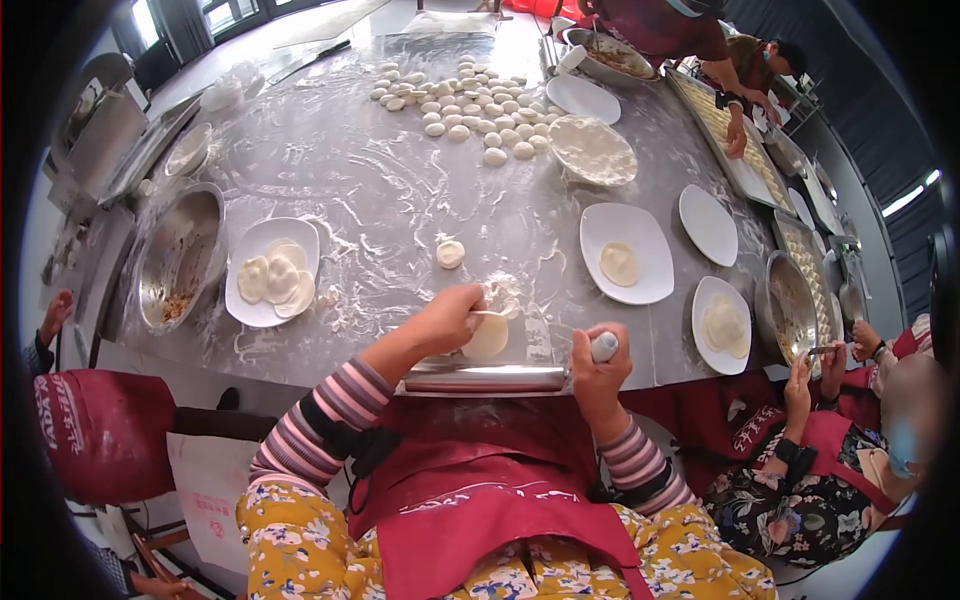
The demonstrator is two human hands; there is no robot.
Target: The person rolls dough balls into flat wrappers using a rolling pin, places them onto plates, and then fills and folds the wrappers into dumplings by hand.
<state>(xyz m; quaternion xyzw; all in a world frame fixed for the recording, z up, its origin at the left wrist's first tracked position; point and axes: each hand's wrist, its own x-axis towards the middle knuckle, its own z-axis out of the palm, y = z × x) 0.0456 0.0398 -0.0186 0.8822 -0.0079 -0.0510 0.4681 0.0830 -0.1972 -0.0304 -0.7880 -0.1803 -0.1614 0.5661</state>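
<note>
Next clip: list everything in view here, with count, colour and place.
dough wrapper: one, pale, near table edge
rolling pin: one, white end showing, near table edge
small dough disc: one, pale, mid-table
dough pieces: many, pale, far end
white plates: at least five, three bearing wrappers, left and right sides
dish of flour: one, white, right of the dough pieces
metal bowls: two, steel, left and right edges
dumpling trays: at least two, steel, right edge
table: one, steel, floured
other people: at least three, around the table
left hand: striped sleeve, holds the wrapper's edge
right hand: striped sleeve, closed on the rolling pin
</note>
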